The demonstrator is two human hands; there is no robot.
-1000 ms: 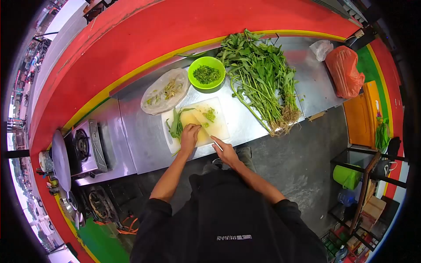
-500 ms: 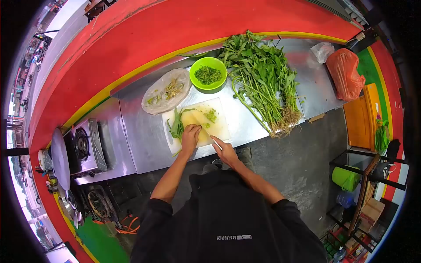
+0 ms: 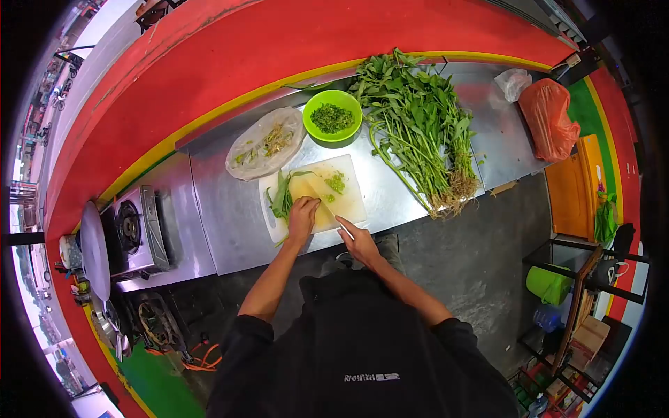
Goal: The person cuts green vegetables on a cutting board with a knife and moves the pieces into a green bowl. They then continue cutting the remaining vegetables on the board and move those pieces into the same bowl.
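Observation:
On a white cutting board (image 3: 354, 204), my left hand (image 3: 304, 214) is closed round green leafy stems (image 3: 281, 198), whose leaves spread to its left. My right hand (image 3: 359, 242) grips the handle of a knife (image 3: 322, 198); the wide blade slants up and left across the board, its edge close to my left fingertips. Chopped green pieces (image 3: 336, 183) lie on the board right of the blade. Behind the board a bright green bowl (image 3: 355, 111) holds finely chopped greens (image 3: 331, 118). A clear plastic bag (image 3: 244, 149) with pale trimmings rests to its left.
A large pile of leafy greens with roots (image 3: 421, 132) covers the counter (image 3: 230, 230) to the right. Further right are a small clear bag (image 3: 513, 83) and a red plastic bag (image 3: 548, 120). A gas stove (image 3: 143, 230) stands at the left end. A shelf rack is at lower right.

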